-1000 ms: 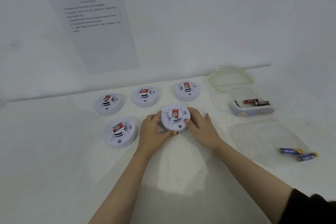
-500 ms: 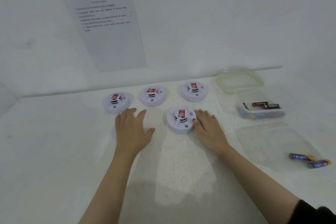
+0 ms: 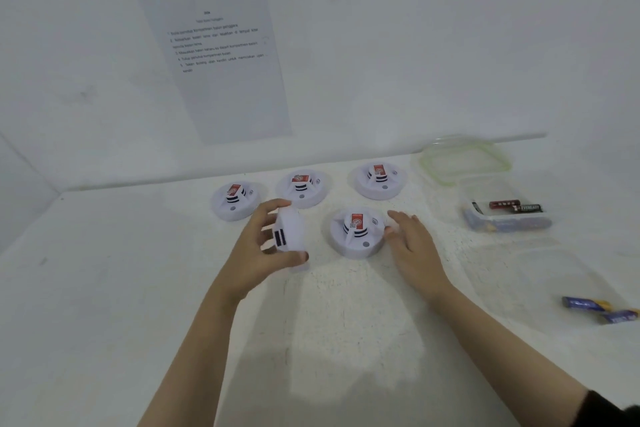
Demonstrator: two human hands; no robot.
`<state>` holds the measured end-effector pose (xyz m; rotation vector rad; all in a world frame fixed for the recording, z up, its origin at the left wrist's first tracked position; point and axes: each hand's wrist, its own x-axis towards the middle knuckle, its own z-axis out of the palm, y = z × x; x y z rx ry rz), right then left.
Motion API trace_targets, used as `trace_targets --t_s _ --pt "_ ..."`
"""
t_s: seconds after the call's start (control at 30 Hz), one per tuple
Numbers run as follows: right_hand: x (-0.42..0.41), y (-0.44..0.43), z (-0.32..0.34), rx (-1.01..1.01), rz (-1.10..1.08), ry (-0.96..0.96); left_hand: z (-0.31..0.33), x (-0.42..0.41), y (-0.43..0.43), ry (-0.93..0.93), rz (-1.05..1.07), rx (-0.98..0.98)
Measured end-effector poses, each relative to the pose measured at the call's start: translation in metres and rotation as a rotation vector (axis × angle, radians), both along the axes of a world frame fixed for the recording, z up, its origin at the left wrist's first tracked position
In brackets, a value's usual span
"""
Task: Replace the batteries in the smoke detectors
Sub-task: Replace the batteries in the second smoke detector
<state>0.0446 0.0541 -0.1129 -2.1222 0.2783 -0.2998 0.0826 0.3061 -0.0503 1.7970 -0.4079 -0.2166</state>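
We see a clear tub (image 3: 507,222) at the right of the surface (image 3: 329,340), holding red and black batteries (image 3: 504,204). A green-rimmed lid (image 3: 428,163) lies just behind it. Two blue batteries (image 3: 585,303) lie nearer us. The left hand (image 3: 254,255) grips a smoke detector (image 3: 292,236) tipped on edge. The right hand (image 3: 414,248) is relaxed, fingers straight, just beside another detector (image 3: 358,234).

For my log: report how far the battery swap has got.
Done: unclear; two blue batteries lie apart, perhaps old ones. In hand: left hand grips one detector, tipped on edge; right hand open. Left: four detectors lie face-up; more batteries wait in the tub.
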Motion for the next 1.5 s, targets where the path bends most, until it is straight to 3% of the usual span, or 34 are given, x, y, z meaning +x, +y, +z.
trace_targets --t_s 0.17,0.27,0.33,0.4,0.5,0.87,1.03,1.5 --pt "-0.021 0.016 0.013 0.031 -0.099 -0.205 0.000 -0.019 -0.018 0.060 -0.093 -0.210" --pt "-0.034 0.027 0.033 0.391 0.034 -0.221 -0.004 -0.028 -0.028 0.132 -0.123 -0.250" --pt "-0.040 0.031 0.045 0.699 0.232 -0.131 -0.006 -0.032 -0.034 0.145 -0.148 -0.243" --pt "-0.044 0.031 0.049 0.864 0.389 -0.035 -0.008 -0.036 -0.036 0.132 -0.173 -0.237" --pt "-0.045 0.030 0.048 0.767 0.478 -0.001 -0.011 -0.038 -0.035 0.067 -0.179 -0.197" --pt "-0.052 0.036 0.037 0.591 0.400 -0.007 -0.033 -0.059 -0.035 -0.081 -0.093 0.110" --pt "-0.054 0.037 0.041 0.575 0.481 0.044 -0.032 -0.064 -0.035 -0.132 0.027 0.104" --pt "-0.054 0.029 0.059 0.511 0.593 0.202 -0.014 -0.072 -0.026 -0.195 -0.030 0.122"
